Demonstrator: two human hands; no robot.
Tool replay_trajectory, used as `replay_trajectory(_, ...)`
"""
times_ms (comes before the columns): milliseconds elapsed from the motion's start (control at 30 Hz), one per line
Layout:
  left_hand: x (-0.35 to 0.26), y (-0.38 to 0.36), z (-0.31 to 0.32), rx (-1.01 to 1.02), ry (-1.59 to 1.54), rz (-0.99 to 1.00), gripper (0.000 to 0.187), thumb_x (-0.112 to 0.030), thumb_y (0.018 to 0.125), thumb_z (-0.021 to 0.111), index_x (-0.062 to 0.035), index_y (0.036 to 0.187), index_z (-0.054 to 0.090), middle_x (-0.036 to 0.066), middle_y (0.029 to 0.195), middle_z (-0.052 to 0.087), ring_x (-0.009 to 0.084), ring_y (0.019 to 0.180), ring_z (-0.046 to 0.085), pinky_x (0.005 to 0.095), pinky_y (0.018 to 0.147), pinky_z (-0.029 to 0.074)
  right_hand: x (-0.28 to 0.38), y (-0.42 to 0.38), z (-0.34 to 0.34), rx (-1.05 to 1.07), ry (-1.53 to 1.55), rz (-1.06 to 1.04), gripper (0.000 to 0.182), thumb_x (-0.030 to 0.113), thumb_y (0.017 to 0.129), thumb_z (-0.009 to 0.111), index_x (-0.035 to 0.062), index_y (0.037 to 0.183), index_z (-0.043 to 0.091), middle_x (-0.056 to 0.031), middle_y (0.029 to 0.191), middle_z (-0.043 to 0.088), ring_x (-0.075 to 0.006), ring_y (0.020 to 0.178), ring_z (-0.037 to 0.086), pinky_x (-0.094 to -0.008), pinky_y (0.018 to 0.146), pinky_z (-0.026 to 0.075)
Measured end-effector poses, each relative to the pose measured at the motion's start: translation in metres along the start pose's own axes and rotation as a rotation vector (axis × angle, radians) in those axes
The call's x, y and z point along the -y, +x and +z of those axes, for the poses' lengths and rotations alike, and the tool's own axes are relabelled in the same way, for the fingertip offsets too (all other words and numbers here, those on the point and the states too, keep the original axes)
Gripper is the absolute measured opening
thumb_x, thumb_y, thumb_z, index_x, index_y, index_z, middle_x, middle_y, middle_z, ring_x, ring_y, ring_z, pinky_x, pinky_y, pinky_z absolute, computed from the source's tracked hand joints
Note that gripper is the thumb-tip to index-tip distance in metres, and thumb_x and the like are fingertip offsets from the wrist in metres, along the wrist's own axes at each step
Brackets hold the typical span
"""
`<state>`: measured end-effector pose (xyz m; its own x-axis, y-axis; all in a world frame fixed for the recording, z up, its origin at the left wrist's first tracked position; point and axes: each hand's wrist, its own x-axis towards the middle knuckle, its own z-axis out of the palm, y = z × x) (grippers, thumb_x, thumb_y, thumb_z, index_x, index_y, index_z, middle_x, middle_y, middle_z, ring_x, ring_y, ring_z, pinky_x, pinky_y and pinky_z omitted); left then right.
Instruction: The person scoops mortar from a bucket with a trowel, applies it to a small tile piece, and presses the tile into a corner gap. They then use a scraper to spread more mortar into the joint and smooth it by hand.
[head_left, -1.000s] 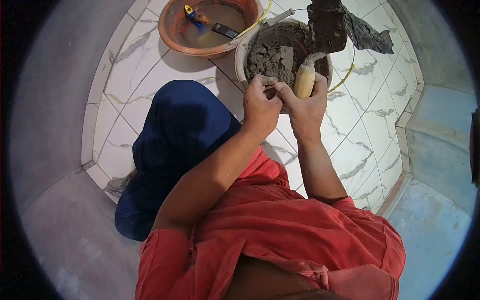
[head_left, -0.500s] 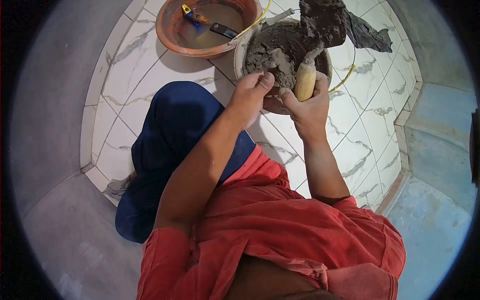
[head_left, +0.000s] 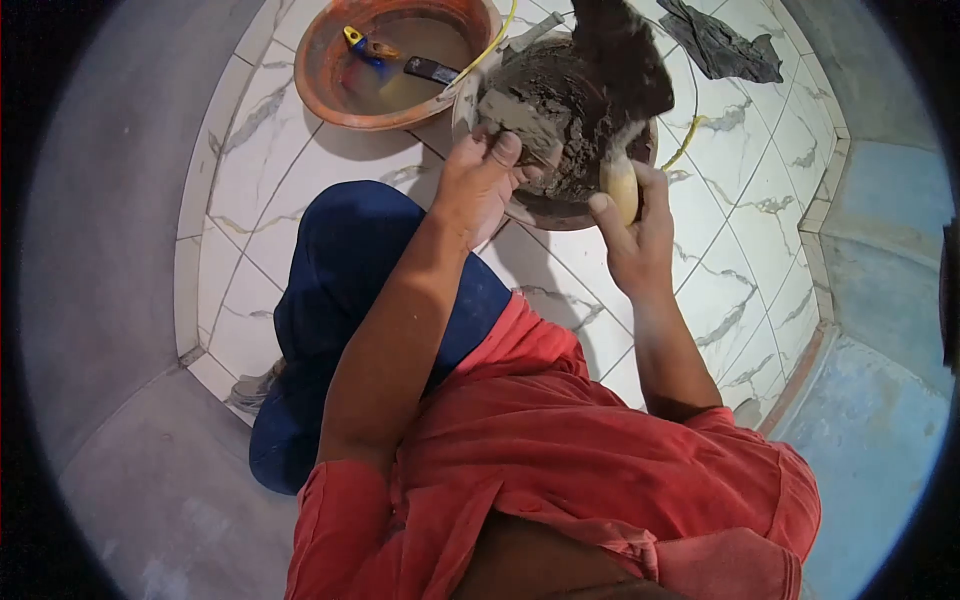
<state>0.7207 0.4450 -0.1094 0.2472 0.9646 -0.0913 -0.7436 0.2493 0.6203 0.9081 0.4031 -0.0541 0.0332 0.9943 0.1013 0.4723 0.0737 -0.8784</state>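
Observation:
My right hand (head_left: 640, 235) is closed round the pale wooden handle of a trowel (head_left: 622, 65); its dark, mortar-smeared blade points away over the bucket (head_left: 515, 212). Wet grey mortar (head_left: 575, 100) lies in the bucket. At the bucket's near left side, my left hand (head_left: 478, 185) is closed with the thumb on top, against a grey, mortar-covered piece (head_left: 520, 128). The fingers beneath are partly hidden, and the piece's exact shape is unclear.
An orange basin (head_left: 320, 105) of cloudy water, holding a yellow-and-blue-handled tool (head_left: 368, 46) and a black-handled one (head_left: 432, 70), stands left of the bucket. A dark crumpled sheet (head_left: 722, 45) lies on white tiles (head_left: 715, 215). Grey walls rise at both sides.
The trowel blade has tilted and swung lower over the bucket. My hands have moved apart, the left one leftward. More of the grey piece by my left hand shows.

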Motion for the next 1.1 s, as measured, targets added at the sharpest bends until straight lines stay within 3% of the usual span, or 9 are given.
replay_trajectory(233, -0.016, 0.007, 0.006, -0.031, -0.072, -0.02, 0.05, -0.034, 0.098, 0.057, -0.0044, 0.136, 0.043, 0.007, 0.13, 0.056, 0.022, 0.119, 0.055, 0.0385, 0.097, 0.046, -0.022, -0.027, -0.027, 0.091, -0.465, -0.091, 0.047, 0.02, 0.083, 0.074, 0.0024, 0.12, 0.052, -0.0183, 0.103, 0.062, -0.0363, 0.093, 0.063, -0.0417, 0.077, 0.051)
replay_trajectory(467, -0.03, 0.0, 0.019, -0.026, -0.158, -0.018, 0.041, -0.026, 0.099, 0.057, -0.0031, 0.132, 0.047, 0.008, 0.125, 0.058, 0.0237, 0.117, 0.055, 0.0433, 0.102, 0.045, -0.039, -0.027, -0.024, 0.06, -0.52, -0.146, 0.051, 0.018, 0.08, 0.076, 0.0062, 0.122, 0.051, -0.0168, 0.102, 0.062, -0.0362, 0.094, 0.063, -0.0425, 0.075, 0.052)
replay_trajectory(533, -0.033, 0.0, 0.021, 0.049, -0.153, -0.033, 0.04, -0.024, 0.1, 0.056, -0.004, 0.133, 0.045, 0.007, 0.127, 0.056, 0.0228, 0.119, 0.054, 0.0442, 0.103, 0.044, -0.039, -0.026, -0.022, 0.051, -0.512, -0.253, 0.052, 0.015, 0.082, 0.074, 0.0067, 0.126, 0.049, -0.0165, 0.102, 0.06, -0.0365, 0.09, 0.062, -0.0435, 0.073, 0.052)
replay_trajectory(633, -0.032, -0.002, 0.023, 0.003, -0.087, 0.01, 0.051, -0.029, 0.097, 0.06, -0.0029, 0.137, 0.041, 0.008, 0.135, 0.052, 0.0216, 0.125, 0.05, 0.0386, 0.103, 0.044, -0.033, -0.026, -0.023, 0.094, -0.657, -0.211, 0.05, 0.013, 0.084, 0.069, 0.0063, 0.129, 0.048, -0.0164, 0.102, 0.058, -0.0369, 0.088, 0.061, -0.0446, 0.072, 0.051)
replay_trajectory(733, -0.034, -0.006, 0.023, 0.012, -0.096, 0.028, 0.051, -0.025, 0.096, 0.061, -0.0031, 0.137, 0.04, 0.007, 0.136, 0.051, 0.0213, 0.126, 0.049, 0.038, 0.103, 0.044, -0.042, -0.027, -0.027, 0.087, -0.699, -0.248, 0.049, 0.011, 0.086, 0.066, 0.0059, 0.131, 0.047, -0.0172, 0.102, 0.057, -0.0373, 0.088, 0.059, -0.0458, 0.073, 0.05)
replay_trajectory(1100, -0.02, -0.011, 0.018, -0.042, -0.178, 0.015, 0.04, -0.018, 0.099, 0.056, -0.0065, 0.135, 0.044, 0.007, 0.134, 0.053, 0.0221, 0.122, 0.052, 0.0416, 0.101, 0.045, -0.05, -0.028, -0.04, 0.062, -0.812, -0.306, 0.055, 0.009, 0.082, 0.068, 0.0064, 0.133, 0.047, -0.0169, 0.102, 0.056, -0.0349, 0.089, 0.059, -0.0449, 0.074, 0.05)
